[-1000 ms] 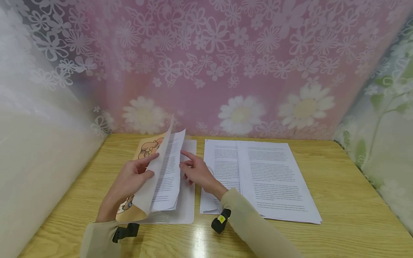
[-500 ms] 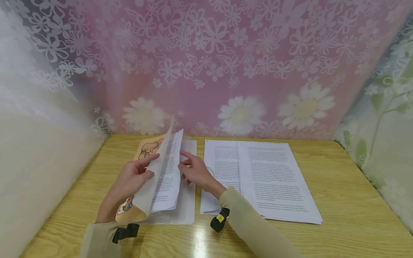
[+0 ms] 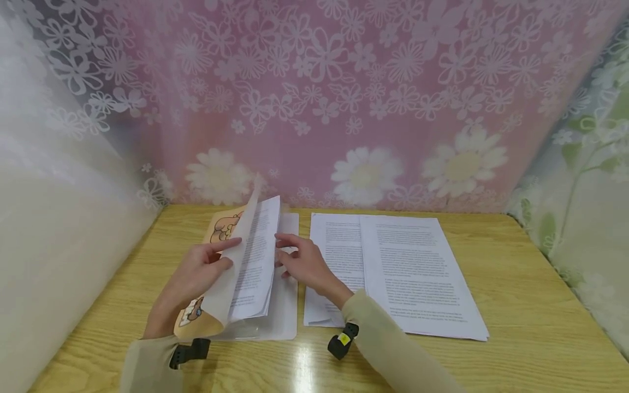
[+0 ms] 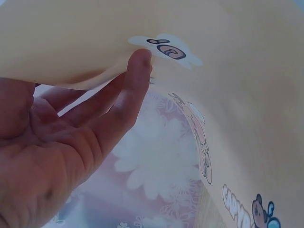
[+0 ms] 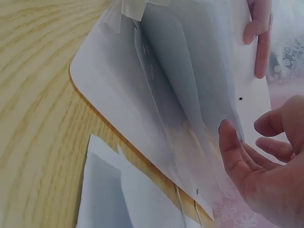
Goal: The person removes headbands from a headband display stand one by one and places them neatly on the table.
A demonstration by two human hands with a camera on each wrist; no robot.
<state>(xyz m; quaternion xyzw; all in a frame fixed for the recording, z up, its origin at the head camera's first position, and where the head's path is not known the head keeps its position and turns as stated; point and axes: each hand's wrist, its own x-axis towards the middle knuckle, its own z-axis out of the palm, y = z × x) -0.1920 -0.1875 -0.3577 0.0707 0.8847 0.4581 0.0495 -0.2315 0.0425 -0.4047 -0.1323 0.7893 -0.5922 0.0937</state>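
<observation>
Folder (image 3: 287, 322) lies at left on the table (image 3: 521, 273); the left hand (image 3: 194, 275) pinches its raised cover (image 3: 218, 295). The right hand (image 3: 312, 270) touches the inner sheets (image 3: 255, 256), forefinger and thumb narrowly apart; any pinch is unclear. Work seems part done: sheets inside but tilted, cover left to close. Counted: one folder, two overlapping stacks (image 3: 417, 273) at right; sheets uncountable.

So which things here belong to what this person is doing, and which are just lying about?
In the job, it seems:
cartoon folder, held open by the left hand
printed sheets in the folder, by the fingertips of the right hand

Just about:
loose printed papers on the right, in neither hand, though perhaps related
wooden table underneath
floral backdrop behind
</observation>
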